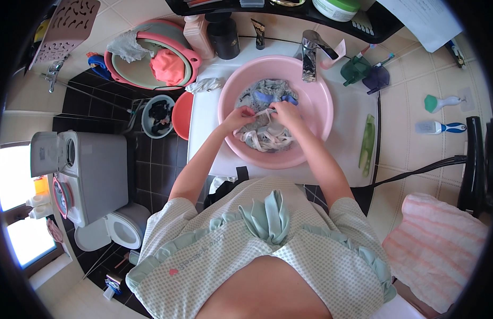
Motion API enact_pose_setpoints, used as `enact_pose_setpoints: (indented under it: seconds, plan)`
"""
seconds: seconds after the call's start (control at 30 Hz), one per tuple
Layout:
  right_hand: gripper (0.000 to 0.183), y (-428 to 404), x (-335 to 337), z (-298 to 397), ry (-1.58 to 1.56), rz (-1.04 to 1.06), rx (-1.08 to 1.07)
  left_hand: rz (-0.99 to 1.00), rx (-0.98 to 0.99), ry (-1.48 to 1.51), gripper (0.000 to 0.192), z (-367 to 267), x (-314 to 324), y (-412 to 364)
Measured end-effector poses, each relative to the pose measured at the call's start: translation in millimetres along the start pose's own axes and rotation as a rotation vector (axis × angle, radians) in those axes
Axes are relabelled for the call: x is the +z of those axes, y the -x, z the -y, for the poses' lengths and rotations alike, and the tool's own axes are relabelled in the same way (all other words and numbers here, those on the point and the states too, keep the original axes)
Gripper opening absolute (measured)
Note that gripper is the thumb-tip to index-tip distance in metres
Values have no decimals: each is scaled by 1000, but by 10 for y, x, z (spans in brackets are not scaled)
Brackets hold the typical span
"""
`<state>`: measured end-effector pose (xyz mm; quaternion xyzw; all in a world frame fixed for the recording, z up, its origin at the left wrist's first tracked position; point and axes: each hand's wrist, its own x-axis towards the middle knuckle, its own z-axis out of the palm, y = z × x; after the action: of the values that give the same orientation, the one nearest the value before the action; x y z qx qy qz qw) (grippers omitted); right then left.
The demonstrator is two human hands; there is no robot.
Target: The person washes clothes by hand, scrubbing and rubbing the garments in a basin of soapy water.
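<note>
A pink plastic basin point(318, 115) stands on the white washbasin counter point(344, 159) before me. Wet clothes lie in it: grey fabric with blue parts point(274, 89) toward the back and a pale, strap-like bundle point(266, 140) toward the front. My left hand point(241, 119) pinches one end of a thin white strap point(263, 114) above the clothes. The strap's other end runs to my right hand point(285, 113), whose fingers are closed around it. What lies under both hands is partly hidden by them.
A chrome tap point(309, 60) reaches over the basin's back rim. Pump bottles point(223, 38) stand behind left, toothbrush cups point(356, 71) hang at right, and a green aloe-like leaf point(366, 145) lies on the counter. Left are stacked tubs point(111, 71), a bucket point(144, 119) and a washing machine point(101, 171).
</note>
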<state>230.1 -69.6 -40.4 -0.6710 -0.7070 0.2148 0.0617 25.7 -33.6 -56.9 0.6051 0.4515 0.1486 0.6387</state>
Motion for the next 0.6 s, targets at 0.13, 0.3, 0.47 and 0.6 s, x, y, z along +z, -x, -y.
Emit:
enact_pose_setpoints:
  seconds: [0.13,0.3,0.47,0.6]
  plan:
    - [21,78,-296,71,37,-146,-95,-435,248,-757,30,-328,306,198]
    - [25,101,-516,264,-173,-213,54,-52,-201,-391,29,-417,441,148]
    - [25,295,-602,471,-167,-147,102,-86,-183,867,54,-328,572,133]
    - [28,549,-470,734,-137,-28,56,-533,-212,690,43,-538,645,104]
